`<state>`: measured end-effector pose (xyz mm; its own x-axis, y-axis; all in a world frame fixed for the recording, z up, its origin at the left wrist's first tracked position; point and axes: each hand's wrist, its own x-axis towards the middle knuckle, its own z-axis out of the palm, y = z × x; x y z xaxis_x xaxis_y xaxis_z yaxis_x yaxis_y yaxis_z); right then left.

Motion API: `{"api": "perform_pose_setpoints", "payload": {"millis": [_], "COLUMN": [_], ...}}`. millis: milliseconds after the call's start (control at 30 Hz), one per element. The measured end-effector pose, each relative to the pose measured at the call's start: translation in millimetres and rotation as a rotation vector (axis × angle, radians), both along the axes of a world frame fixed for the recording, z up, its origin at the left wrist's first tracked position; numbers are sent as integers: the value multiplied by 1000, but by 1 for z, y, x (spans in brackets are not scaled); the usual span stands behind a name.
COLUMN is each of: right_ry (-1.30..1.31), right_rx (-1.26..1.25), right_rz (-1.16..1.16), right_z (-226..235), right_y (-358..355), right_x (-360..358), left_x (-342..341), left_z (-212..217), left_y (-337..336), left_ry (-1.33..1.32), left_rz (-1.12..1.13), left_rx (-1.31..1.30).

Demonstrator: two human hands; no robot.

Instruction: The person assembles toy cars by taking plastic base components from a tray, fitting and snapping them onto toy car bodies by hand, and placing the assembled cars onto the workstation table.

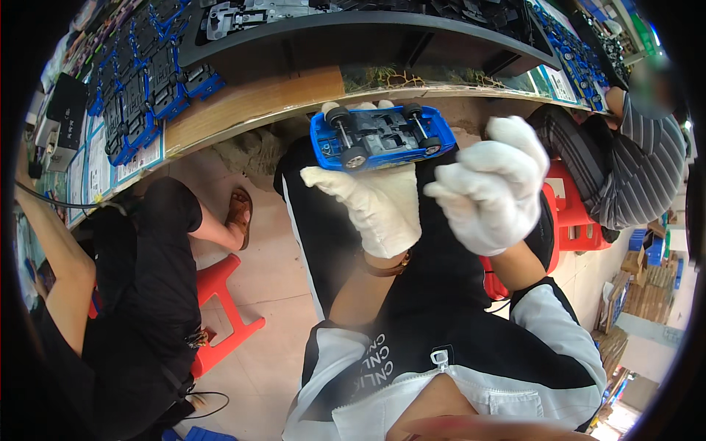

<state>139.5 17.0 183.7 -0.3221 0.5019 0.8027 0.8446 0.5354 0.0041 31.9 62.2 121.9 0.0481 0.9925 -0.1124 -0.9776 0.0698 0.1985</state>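
left hand [371, 198] holds toy car [381, 137], its top hidden.

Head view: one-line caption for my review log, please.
White-gloved left hand holds a blue toy car underside-up above the lap; gloved right hand hovers beside it.

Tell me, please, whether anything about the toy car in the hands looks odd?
The blue toy car lies upside down in the gloved left hand, wheels and black underside facing up. Otherwise nothing looks damaged or spilled.

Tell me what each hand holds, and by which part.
The left hand holds a blue toy car, wheels up, gripped under its body. The right hand is curled beside it; whether it holds anything cannot be told.
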Motion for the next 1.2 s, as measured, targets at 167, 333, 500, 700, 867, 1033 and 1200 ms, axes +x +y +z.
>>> {"api": "perform_pose_setpoints", "payload": {"millis": [167,333,500,700,867,1033,1200], "right_ry": [12,-51,101,-296,-389,-378,-234], "right_rx": [152,-350,-28,74,-31,242,240], "right_rz": [-323,-739,-543,-353,-497,-352,-71], "right_z": [2,13,71,86,71,77,83], "right_y": [-14,-26,6,112,178,159,116], "right_x": [60,133,120,119,126,124,109], "left_x": [-15,-24,-28,-18,-26,-38,-42], "left_z": [-1,-5,-6,-6,-7,-11,-9], "left_y": [8,12,14,13,9,14,20], "left_ry": [-97,-83,-171,-148,-60,-75,-43], "left_rz": [51,1,-93,-144,-136,-114,-95], "left_rx": [-29,-75,-30,75,-75,-40,-164]}}
